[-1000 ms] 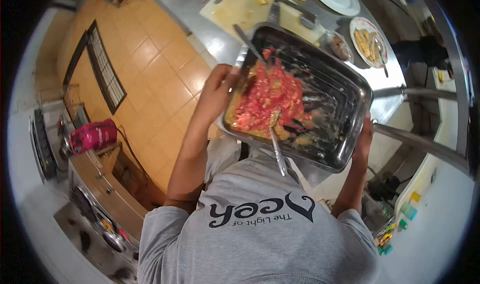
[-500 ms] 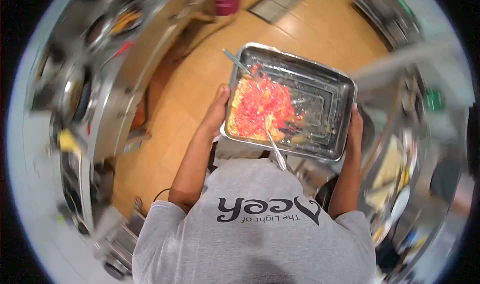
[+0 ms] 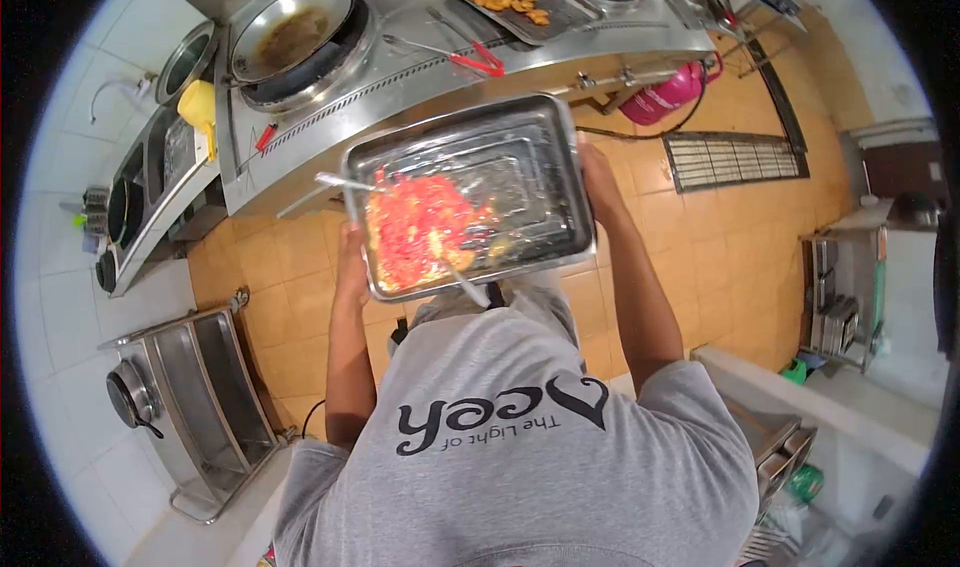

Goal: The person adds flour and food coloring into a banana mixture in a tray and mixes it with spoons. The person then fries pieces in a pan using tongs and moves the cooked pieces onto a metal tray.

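A rectangular metal tray (image 3: 530,182) is held up in front of my body, slightly tilted in the view. My left hand (image 3: 352,262) grips its left end, with the fingers mostly hidden by the tray. At the other end, my right hand (image 3: 600,182) is closed on the right side. Chunky red and yellowish food (image 3: 420,227) fills the tray's left half; the right half bears only oily smears. One metal utensil handle (image 3: 342,181) sticks out over the left rim, and a second utensil handle (image 3: 468,285) over the near rim. Their heads are buried in the food.
Ahead is a steel stove counter (image 3: 400,92) with a wok (image 3: 292,35), a tray of fried pieces (image 3: 505,2) and red-handled tongs (image 3: 480,62). A yellow jug (image 3: 198,105) stands left. Below are a pink gas cylinder (image 3: 660,97) and a floor grate (image 3: 735,160). A metal cart (image 3: 205,397) stands at left.
My view has swung round to the right, so the stove counter now lies straight ahead. The tray has shifted left in view and tilted the other way, still in both hands.
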`<action>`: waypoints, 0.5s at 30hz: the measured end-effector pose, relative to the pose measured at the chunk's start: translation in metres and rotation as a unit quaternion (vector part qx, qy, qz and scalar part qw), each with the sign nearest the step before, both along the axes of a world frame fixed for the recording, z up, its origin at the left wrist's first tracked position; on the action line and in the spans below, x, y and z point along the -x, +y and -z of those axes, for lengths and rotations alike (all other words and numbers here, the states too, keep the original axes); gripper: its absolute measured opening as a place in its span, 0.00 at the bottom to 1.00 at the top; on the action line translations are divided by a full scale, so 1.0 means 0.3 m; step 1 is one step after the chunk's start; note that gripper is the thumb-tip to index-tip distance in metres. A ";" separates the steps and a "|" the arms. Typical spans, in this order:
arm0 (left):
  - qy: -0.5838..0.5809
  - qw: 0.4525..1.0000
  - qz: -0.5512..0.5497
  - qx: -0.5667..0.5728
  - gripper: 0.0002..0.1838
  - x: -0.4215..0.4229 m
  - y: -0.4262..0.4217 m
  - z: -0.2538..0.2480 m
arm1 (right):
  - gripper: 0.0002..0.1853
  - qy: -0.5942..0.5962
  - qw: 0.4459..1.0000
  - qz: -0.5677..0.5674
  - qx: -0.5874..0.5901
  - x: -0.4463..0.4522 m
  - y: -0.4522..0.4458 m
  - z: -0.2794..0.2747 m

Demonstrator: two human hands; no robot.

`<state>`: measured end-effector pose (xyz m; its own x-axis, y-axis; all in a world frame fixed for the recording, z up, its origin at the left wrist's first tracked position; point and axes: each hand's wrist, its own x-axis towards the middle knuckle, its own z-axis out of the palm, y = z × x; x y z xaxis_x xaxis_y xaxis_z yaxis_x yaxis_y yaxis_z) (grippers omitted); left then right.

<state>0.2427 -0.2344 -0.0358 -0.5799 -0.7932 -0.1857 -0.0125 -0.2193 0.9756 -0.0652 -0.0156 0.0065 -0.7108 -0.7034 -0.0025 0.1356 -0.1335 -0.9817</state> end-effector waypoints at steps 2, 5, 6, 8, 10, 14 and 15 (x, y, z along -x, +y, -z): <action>0.029 0.998 -0.054 0.015 0.19 -0.003 0.053 0.004 | 0.25 -0.015 0.997 -0.071 -0.002 0.135 -0.043 -0.020; 0.047 0.993 -0.108 0.011 0.24 0.025 0.021 -0.054 | 0.20 0.196 0.976 -0.046 -0.084 0.370 -0.212 -0.060; 0.055 0.991 -0.122 0.011 0.25 0.033 -0.022 -0.050 | 0.19 0.399 0.909 0.049 -0.104 0.419 -0.314 -0.098; 0.059 0.986 -0.156 0.007 0.28 -0.001 -0.179 -0.028 | 0.16 0.595 0.785 0.112 -0.134 0.487 -0.573 -0.132; 0.011 0.970 -0.242 -0.017 0.29 -0.084 -0.349 -0.001 | 0.16 0.620 0.763 0.039 -0.179 0.480 -0.820 -0.117; 0.026 0.956 -0.291 0.022 0.31 0.077 -0.359 -0.220 | 0.14 0.587 0.777 -0.100 -0.204 0.508 -0.905 -0.018; -0.030 0.946 -0.322 0.021 0.32 0.068 -0.374 -0.214 | 0.15 0.577 0.785 -0.116 -0.195 0.507 -0.899 -0.027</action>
